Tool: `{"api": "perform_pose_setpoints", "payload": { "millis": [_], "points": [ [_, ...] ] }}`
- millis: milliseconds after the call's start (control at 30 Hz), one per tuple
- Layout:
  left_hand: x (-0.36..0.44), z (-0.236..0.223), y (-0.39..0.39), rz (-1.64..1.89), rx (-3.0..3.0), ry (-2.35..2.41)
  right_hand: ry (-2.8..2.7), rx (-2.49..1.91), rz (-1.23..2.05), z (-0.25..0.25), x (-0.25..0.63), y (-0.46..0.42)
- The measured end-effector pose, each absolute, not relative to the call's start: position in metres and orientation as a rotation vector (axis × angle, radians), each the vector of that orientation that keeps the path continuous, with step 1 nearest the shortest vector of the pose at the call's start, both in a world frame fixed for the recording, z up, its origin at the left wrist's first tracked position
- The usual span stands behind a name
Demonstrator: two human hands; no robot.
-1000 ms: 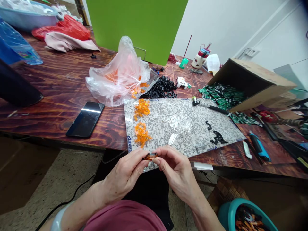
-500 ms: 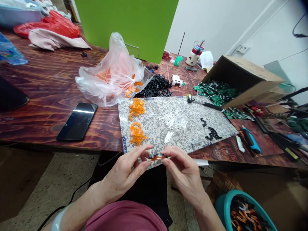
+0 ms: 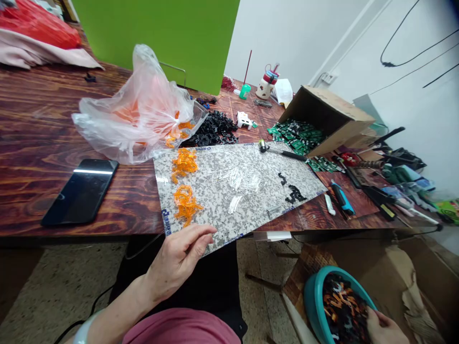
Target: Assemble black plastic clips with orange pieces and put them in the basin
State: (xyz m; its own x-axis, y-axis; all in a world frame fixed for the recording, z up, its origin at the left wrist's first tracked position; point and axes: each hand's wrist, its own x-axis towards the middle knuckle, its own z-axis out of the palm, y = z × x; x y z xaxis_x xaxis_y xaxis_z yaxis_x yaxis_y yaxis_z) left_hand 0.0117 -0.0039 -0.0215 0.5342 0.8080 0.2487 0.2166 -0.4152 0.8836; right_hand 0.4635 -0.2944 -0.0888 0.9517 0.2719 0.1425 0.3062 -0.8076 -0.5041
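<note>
My left hand (image 3: 175, 260) hovers at the near edge of the speckled grey mat (image 3: 222, 200), fingers loosely apart and holding nothing. It is nearest to a small heap of orange plastic parts (image 3: 184, 200); a second orange heap (image 3: 184, 161) lies further back. My right hand (image 3: 380, 327) is low at the bottom right, at the rim of a teal bowl (image 3: 315, 294) filled with assembled black and orange pieces (image 3: 340, 308). Only part of that hand shows and its fingers are hidden. Clear plastic pieces (image 3: 242, 179) and a few black parts (image 3: 294, 193) lie on the mat.
A black phone (image 3: 81, 191) lies on the wooden table (image 3: 43, 138) to the left. A plastic bag (image 3: 136, 112) of orange parts, a pile of black parts (image 3: 211, 131) and a tipped cardboard box (image 3: 324, 119) spilling green boards stand behind the mat. A small hammer (image 3: 281, 152), a blue cutter (image 3: 342, 199) and tools lie to the right.
My hands held a small orange and black piece together over the mat's edge. My right hand has since moved down to the teal bowl, and my left hand stays, empty. The view turned right.
</note>
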Motion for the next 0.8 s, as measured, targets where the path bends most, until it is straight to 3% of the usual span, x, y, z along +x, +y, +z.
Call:
{"api": "perform_pose_setpoints", "payload": {
  "millis": [100, 200, 500, 800],
  "points": [
    [0.013, -0.022, -0.005, 0.862, 1.939, 0.832, -0.284, -2.676, -0.301, -0.071, 0.455, -0.269],
    [0.013, -0.02, -0.006, 0.857, 1.953, 0.855, -0.78, -2.438, -0.33, -0.04, 0.418, -0.197],
    [0.01, -0.02, -0.009, 0.862, 1.985, 0.831, -1.89, -1.539, 0.268, 0.014, 0.234, 0.007],
    [0.009, -0.022, -0.009, 0.871, 1.987, 0.834, -2.213, -1.638, 0.452, 0.007, 0.152, 0.082]
  ]
}}
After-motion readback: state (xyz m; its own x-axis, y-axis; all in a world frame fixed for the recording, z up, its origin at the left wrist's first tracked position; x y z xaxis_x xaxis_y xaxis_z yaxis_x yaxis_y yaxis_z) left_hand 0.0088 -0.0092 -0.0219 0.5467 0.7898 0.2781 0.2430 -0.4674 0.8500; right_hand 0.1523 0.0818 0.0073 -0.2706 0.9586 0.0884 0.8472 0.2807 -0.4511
